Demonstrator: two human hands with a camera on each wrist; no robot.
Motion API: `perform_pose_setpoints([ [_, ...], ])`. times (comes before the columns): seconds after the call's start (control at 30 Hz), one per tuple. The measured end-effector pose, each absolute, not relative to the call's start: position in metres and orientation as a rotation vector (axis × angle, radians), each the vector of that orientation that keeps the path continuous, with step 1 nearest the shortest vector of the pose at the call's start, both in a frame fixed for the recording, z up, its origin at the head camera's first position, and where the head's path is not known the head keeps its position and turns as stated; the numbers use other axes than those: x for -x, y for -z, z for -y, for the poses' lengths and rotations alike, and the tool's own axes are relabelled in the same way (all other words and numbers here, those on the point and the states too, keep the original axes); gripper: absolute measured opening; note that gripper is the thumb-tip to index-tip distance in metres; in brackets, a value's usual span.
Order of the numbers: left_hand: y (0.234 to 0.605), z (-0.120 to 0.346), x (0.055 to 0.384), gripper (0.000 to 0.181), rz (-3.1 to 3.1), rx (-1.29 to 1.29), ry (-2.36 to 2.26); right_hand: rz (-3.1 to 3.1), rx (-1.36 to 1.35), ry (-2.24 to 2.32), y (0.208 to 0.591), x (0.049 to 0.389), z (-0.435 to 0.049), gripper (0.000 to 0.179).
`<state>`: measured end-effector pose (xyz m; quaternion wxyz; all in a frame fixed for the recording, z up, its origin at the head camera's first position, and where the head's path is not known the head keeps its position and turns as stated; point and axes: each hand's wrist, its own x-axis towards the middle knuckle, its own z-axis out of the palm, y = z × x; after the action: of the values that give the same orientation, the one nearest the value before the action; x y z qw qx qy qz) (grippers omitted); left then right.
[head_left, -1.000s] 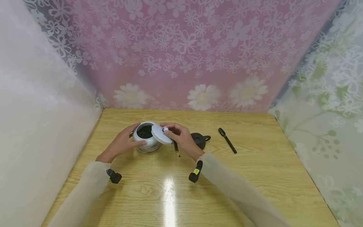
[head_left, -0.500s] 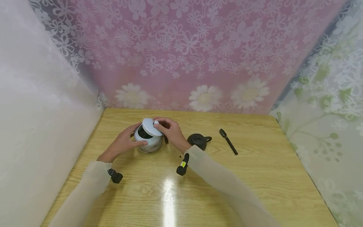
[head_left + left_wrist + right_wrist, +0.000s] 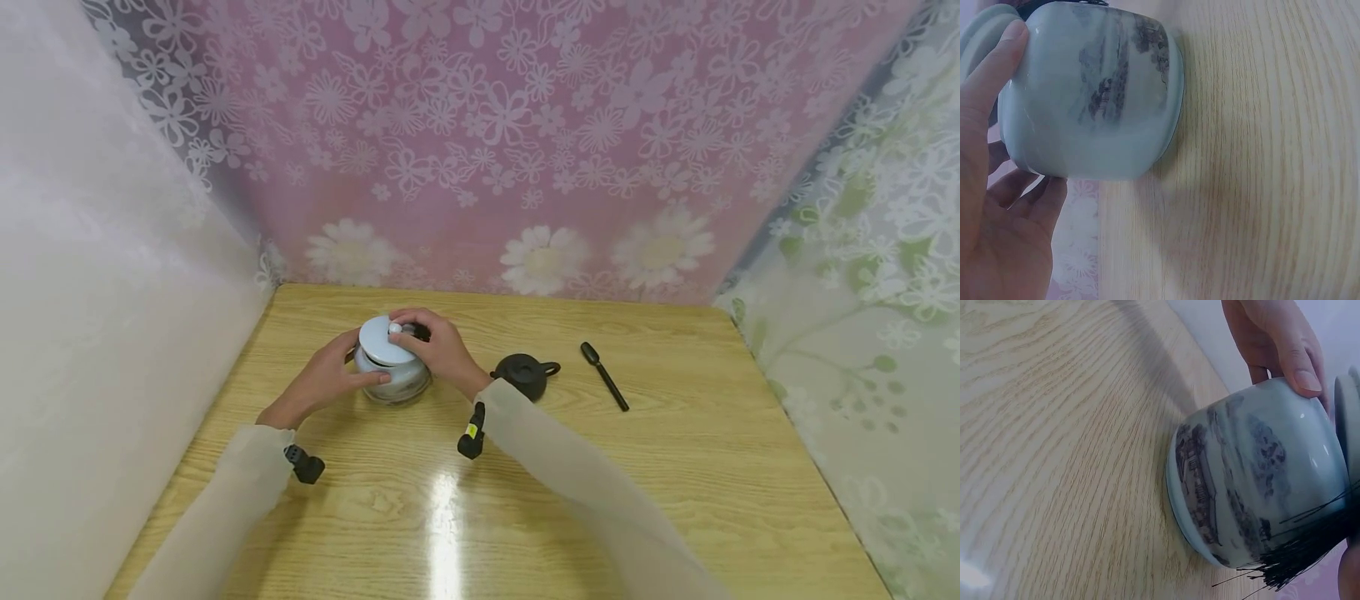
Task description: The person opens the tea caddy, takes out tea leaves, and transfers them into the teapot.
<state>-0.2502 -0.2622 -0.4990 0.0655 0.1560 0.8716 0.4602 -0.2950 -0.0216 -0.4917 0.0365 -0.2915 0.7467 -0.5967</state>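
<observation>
My left hand [image 3: 324,373] grips the side of a white porcelain tea jar [image 3: 397,385], its thumb at the front near the rim and its fingers round the far side. Grey landscape painting shows on the jar's wall [image 3: 1110,94] in the left wrist view. With my right hand [image 3: 442,343] I pinch the knob of the white jar lid [image 3: 379,342]. The lid lies over the mouth, and a thin dark gap shows beneath its edge. From the lid hangs a black tassel [image 3: 1310,544], in front of the jar in the right wrist view. The jar's contents are hidden.
A small black teapot [image 3: 522,377] stands just right of my right wrist. Farther right lies a black scoop-like tool [image 3: 604,377] with a long handle. The wooden table [image 3: 675,450] meets patterned curtains at the back and both sides.
My right hand has carried the lid leftward from beside the jar's mouth and levelled it over the opening, covering the dark contents. My left hand has stayed on the jar.
</observation>
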Motion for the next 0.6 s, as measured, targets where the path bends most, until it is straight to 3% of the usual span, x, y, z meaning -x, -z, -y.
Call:
perform_pose_setpoints([
  [0.43, 0.500, 0.261, 0.250, 0.094, -2.630, -0.468, -1.386, -2.434, 0.919, 1.723, 0.493, 0.294, 0.028, 0.028],
  [0.6, 0.500, 0.263, 0.250, 0.091, -2.639, -0.486, -1.386, -2.426, 0.922, 1.701, 0.498, 0.296, 0.033, 0.037],
])
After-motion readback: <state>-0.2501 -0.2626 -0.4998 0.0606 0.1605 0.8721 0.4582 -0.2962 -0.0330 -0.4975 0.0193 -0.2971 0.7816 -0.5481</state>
